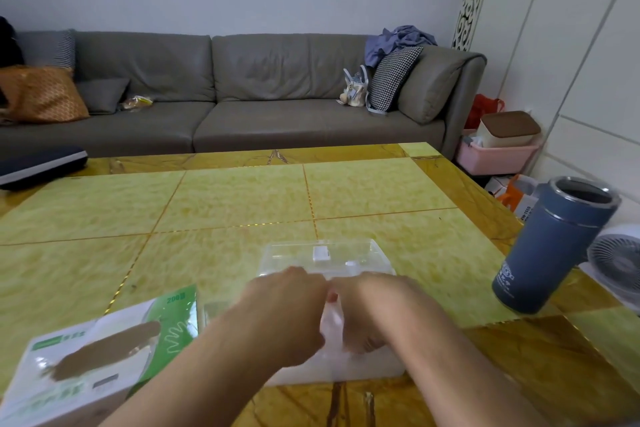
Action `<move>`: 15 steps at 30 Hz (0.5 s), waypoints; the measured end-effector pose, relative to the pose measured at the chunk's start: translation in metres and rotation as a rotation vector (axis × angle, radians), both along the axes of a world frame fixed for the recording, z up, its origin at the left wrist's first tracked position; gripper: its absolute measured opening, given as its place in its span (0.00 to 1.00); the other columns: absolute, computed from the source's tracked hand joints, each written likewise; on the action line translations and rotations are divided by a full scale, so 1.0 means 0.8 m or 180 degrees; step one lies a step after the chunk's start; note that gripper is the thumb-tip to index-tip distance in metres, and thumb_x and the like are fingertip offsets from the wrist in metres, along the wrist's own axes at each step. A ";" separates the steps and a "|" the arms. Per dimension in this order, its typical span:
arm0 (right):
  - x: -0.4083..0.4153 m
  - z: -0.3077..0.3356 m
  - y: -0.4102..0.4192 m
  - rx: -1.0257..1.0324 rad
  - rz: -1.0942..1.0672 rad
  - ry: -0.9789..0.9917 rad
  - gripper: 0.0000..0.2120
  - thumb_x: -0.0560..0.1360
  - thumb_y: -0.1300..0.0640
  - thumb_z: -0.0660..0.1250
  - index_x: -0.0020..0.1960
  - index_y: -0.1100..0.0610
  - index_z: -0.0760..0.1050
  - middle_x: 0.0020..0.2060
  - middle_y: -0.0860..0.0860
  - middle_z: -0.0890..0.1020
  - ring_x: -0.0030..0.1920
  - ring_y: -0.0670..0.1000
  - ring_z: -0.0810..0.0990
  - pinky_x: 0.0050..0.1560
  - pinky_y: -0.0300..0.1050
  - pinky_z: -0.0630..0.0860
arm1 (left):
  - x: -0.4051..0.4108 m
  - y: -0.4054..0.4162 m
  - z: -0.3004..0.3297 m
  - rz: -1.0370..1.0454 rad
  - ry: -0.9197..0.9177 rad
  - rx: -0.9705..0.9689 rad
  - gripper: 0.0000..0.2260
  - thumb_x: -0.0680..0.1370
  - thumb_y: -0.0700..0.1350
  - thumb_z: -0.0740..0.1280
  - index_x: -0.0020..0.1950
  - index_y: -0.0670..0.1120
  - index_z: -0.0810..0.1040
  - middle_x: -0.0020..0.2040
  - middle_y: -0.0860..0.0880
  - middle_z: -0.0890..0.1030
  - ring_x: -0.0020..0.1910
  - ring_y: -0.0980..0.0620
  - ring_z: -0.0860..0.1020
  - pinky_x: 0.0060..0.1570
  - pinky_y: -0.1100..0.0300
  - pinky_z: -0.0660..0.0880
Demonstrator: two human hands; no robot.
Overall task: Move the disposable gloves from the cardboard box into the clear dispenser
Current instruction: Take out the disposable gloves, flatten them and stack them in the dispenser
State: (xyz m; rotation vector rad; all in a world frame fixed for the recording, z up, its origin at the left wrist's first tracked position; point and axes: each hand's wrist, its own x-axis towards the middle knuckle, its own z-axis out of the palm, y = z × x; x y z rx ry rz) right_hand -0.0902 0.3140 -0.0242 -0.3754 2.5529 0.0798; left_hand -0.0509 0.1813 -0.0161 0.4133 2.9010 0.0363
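A clear plastic dispenser [367, 366] stands on the table in front of me, its transparent lid [325, 255] tipped open toward the far side. Both my hands are down inside it, close together. My left hand [284, 315] and my right hand [367, 315] have curled fingers pressing a wad of thin translucent gloves [330, 324] into the box. The fingertips are hidden by the hands and the gloves. The white and green cardboard glove box [86, 357] lies on its side at the near left, its torn oval opening facing up.
A blue insulated cup [554, 246] without lid stands at the table's right edge. A small white fan [616, 260] sits beyond that edge. A dark cushion [38, 163] lies at the far left corner. A grey sofa [242, 90] runs behind the table.
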 end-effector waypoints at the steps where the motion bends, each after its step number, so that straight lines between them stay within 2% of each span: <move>1: 0.002 0.000 0.001 0.0007 0.0004 0.0112 0.24 0.73 0.58 0.70 0.68 0.48 0.73 0.57 0.50 0.82 0.51 0.53 0.79 0.49 0.48 0.74 | -0.002 -0.002 -0.005 0.0104 -0.0134 -0.0188 0.17 0.80 0.51 0.72 0.67 0.53 0.74 0.60 0.52 0.78 0.59 0.50 0.79 0.49 0.57 0.73; 4: 0.008 0.000 0.006 0.0050 0.0061 0.0198 0.27 0.73 0.58 0.71 0.70 0.47 0.71 0.57 0.50 0.81 0.49 0.54 0.77 0.47 0.48 0.70 | -0.010 -0.002 -0.010 0.0336 -0.0461 -0.0436 0.22 0.78 0.49 0.74 0.70 0.51 0.73 0.63 0.51 0.80 0.61 0.48 0.79 0.52 0.56 0.74; 8: 0.005 0.001 0.005 0.0034 -0.0057 0.0114 0.28 0.73 0.56 0.72 0.71 0.45 0.71 0.60 0.48 0.81 0.57 0.53 0.79 0.48 0.46 0.70 | -0.019 0.008 0.002 0.0423 -0.0702 -0.0544 0.22 0.78 0.44 0.73 0.71 0.47 0.73 0.64 0.47 0.79 0.63 0.45 0.78 0.49 0.56 0.71; 12: 0.007 0.001 0.008 -0.0107 -0.0238 0.0139 0.30 0.72 0.58 0.73 0.72 0.42 0.72 0.64 0.51 0.76 0.62 0.53 0.79 0.50 0.45 0.71 | -0.025 0.015 -0.004 0.0446 -0.0836 -0.0640 0.29 0.78 0.40 0.72 0.77 0.43 0.65 0.67 0.44 0.78 0.66 0.43 0.77 0.53 0.55 0.73; 15: 0.011 -0.002 0.011 -0.0311 -0.0442 0.0076 0.33 0.72 0.61 0.72 0.73 0.41 0.70 0.67 0.53 0.71 0.60 0.56 0.81 0.48 0.46 0.72 | -0.021 0.016 -0.012 0.0480 -0.0911 -0.0540 0.33 0.79 0.36 0.68 0.80 0.39 0.56 0.68 0.41 0.77 0.66 0.42 0.77 0.52 0.55 0.73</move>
